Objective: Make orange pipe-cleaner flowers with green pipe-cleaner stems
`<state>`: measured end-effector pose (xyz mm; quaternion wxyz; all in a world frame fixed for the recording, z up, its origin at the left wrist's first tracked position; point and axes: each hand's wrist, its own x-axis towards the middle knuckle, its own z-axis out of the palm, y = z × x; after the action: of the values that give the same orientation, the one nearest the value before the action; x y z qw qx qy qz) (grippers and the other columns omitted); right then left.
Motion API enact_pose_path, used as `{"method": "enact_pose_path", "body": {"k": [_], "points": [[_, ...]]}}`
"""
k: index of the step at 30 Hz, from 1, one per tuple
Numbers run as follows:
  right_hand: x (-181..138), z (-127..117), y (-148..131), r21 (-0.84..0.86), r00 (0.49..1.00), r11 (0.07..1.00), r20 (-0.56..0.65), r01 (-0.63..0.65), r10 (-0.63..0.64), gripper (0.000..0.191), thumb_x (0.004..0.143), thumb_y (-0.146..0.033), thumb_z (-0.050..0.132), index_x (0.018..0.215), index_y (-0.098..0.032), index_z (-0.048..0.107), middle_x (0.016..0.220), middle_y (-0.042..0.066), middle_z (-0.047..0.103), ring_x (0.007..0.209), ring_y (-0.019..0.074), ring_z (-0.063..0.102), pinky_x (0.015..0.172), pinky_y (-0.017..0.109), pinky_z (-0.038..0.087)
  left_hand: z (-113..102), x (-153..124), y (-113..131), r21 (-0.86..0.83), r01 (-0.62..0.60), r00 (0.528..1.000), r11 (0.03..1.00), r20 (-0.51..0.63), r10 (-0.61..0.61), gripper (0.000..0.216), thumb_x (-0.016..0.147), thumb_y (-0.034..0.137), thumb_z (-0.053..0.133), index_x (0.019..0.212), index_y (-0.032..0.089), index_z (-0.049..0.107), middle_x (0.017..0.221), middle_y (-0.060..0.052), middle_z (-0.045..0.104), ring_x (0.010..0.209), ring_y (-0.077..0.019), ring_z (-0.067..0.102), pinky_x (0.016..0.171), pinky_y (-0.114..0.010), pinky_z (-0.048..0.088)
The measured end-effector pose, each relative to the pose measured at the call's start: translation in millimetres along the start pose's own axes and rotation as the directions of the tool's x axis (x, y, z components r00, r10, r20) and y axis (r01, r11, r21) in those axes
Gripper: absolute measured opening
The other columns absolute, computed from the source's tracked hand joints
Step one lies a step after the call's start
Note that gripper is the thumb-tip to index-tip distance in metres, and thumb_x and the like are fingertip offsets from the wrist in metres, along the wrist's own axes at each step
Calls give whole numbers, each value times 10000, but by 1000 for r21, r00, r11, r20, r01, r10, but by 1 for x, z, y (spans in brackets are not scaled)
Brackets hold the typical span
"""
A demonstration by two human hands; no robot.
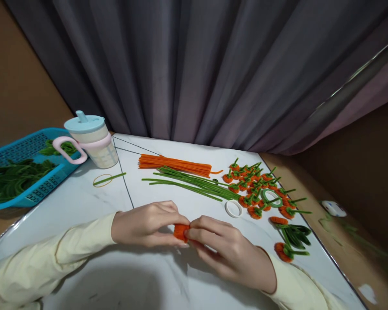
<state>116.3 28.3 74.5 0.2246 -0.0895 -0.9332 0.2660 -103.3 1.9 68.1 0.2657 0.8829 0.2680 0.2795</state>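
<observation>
Between my two hands, low over the table, is a small roll of orange pipe cleaner (180,231). My left hand (150,223) pinches it from the left with thumb and fingers. From the right, my right hand (221,245) presses its fingertips against the same roll and hides part of it. Beyond my hands lie a bundle of orange pipe cleaners (174,164) and a spread of green pipe cleaners (194,183). Many finished orange-and-green pipe cleaner pieces (254,212) cluster to the right.
A white tape ring (226,211) and a green tape roll (280,202) lie near the cluster. At left stand a lidded cup (97,148) and a blue basket (51,185) holding green pieces. A rubber band (94,182) circles a green stem. Grey curtains (168,69) hang behind.
</observation>
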Motion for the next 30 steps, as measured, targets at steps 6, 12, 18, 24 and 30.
{"method": "enact_pose_path", "body": {"k": [6,12,18,24,30], "points": [[-1,3,-2,36,990,998,-128,-53,57,207,915,-130,446,1107,-154,518,918,91,619,826,151,584,721,252,504,-2,2,1,-135,230,970,964,-44,-238,315,793,334,655,1026,144,561,860,-33,674,756,-131,623,691,-194,470],[-8,0,-9,94,974,986,-165,-140,154,273,880,-250,555,1139,-185,501,892,62,626,733,136,583,659,239,499,-1,1,2,-371,231,973,899,63,-224,326,769,207,680,1054,156,531,955,-54,689,840,-143,632,774,-227,465],[-23,15,-7,14,981,992,-151,-123,123,400,870,-293,566,1244,-190,468,972,95,583,871,175,578,738,281,506,16,13,-4,-585,318,944,746,271,-190,581,743,225,699,1188,184,327,940,-60,667,898,-175,617,796,-288,470],[-52,30,-2,-90,917,956,-320,-280,238,169,878,-200,511,1045,-178,521,880,74,582,802,173,581,649,263,497,37,31,-4,-500,377,926,779,231,-300,621,779,302,663,1278,222,302,1096,-65,597,1064,-195,529,936,-338,371],[-74,39,10,-554,862,700,-475,-450,178,289,908,-167,423,1189,-125,476,820,93,624,728,200,590,548,278,461,69,41,10,-393,526,818,755,-9,-575,211,827,371,551,893,174,513,738,24,522,670,-126,484,608,-238,381]]}}
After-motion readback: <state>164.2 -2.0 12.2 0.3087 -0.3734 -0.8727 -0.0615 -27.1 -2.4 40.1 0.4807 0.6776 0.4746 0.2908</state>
